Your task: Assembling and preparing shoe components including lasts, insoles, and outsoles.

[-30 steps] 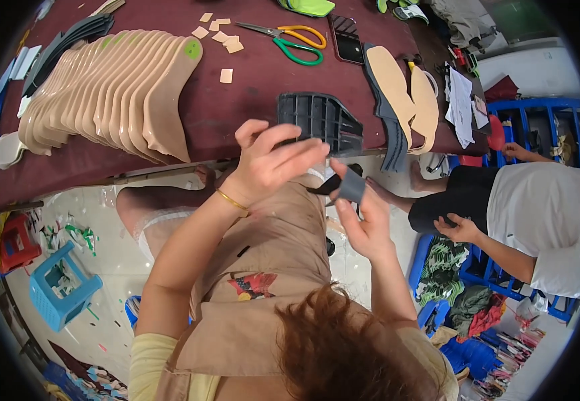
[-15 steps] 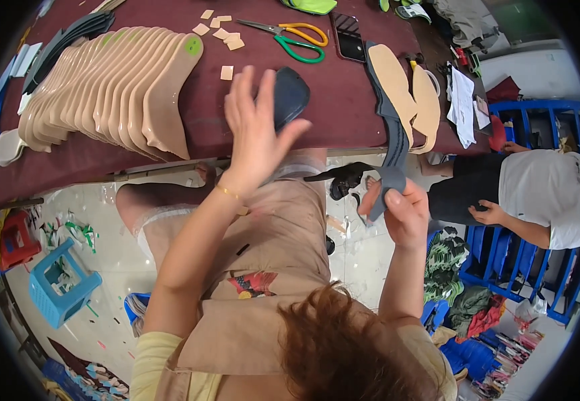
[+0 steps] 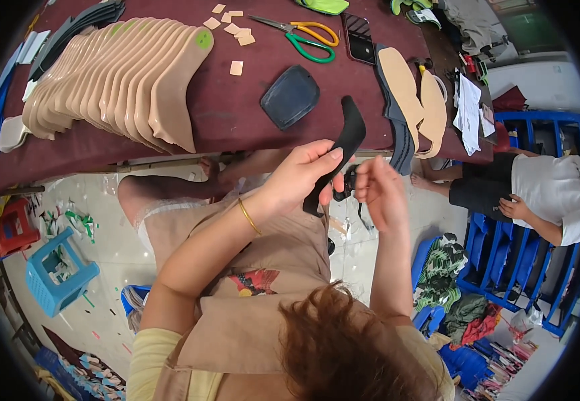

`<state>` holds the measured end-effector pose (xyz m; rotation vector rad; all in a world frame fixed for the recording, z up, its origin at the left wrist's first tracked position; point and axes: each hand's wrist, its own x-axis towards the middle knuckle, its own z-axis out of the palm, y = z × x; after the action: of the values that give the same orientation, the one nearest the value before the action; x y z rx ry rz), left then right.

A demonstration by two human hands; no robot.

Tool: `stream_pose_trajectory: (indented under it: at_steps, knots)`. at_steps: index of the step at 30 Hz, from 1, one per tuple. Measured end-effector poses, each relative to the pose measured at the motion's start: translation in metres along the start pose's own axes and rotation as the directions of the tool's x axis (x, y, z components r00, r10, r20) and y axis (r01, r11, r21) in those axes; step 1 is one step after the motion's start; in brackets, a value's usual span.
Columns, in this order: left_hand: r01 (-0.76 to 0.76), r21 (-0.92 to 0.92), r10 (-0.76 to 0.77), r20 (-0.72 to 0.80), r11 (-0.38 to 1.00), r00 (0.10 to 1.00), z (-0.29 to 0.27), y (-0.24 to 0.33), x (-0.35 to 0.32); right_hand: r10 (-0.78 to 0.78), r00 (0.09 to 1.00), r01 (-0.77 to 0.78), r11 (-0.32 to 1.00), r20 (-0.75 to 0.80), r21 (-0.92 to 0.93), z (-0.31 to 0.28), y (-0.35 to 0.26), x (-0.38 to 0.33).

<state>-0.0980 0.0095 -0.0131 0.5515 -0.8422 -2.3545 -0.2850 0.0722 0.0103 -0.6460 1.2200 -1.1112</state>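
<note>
My left hand (image 3: 306, 175) grips a black curved strip (image 3: 350, 130), which looks like a cut shoe part, over the front edge of the table. The strip runs up and away past my thumb, and its lower end shows below my fingers. Just right of it hovers my right hand (image 3: 383, 194), its fingers bent and blurred; whether they hold anything cannot be made out. A dark, rounded flat pad (image 3: 290, 97) lies on the table beyond my left hand. Beige insole-shaped pieces (image 3: 400, 83) rest on dark grey strips (image 3: 402, 155) at the right.
A long row of glossy beige sole pieces (image 3: 123, 87) stands at the left. Scissors (image 3: 311, 37), small beige squares (image 3: 236, 68) and a phone (image 3: 359, 39) lie farther back. A blue stool (image 3: 62, 271) is on the floor; another person (image 3: 547, 190) sits at the right.
My left hand has left the dark pad, moved right and nearer, and now grips the black strip. My right hand has shifted left, away from the dark grey strips.
</note>
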Motion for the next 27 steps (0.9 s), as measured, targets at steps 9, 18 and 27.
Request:
stream_pose_trajectory:
  at_steps: [9, 18, 27]
  knots:
    - [0.004, 0.318, 0.014, -0.053, 0.948, 0.998, 0.003, -0.014, 0.003, -0.217, 0.972, 0.204, 0.97, -0.09, -0.136, 0.017, 0.007, 0.027]
    - [-0.274, 0.913, -0.072, 0.309, 0.301, 0.948, -0.014, -0.019, -0.012, -0.232, 0.956, 0.292, 0.727, -0.178, 0.621, -0.042, -0.014, 0.047]
    - [0.36, 0.874, 0.56, -0.128, -0.327, 0.818, -0.044, 0.049, 0.09, -0.5, 0.75, 0.259, 0.824, 0.432, 0.504, -0.021, -0.045, -0.006]
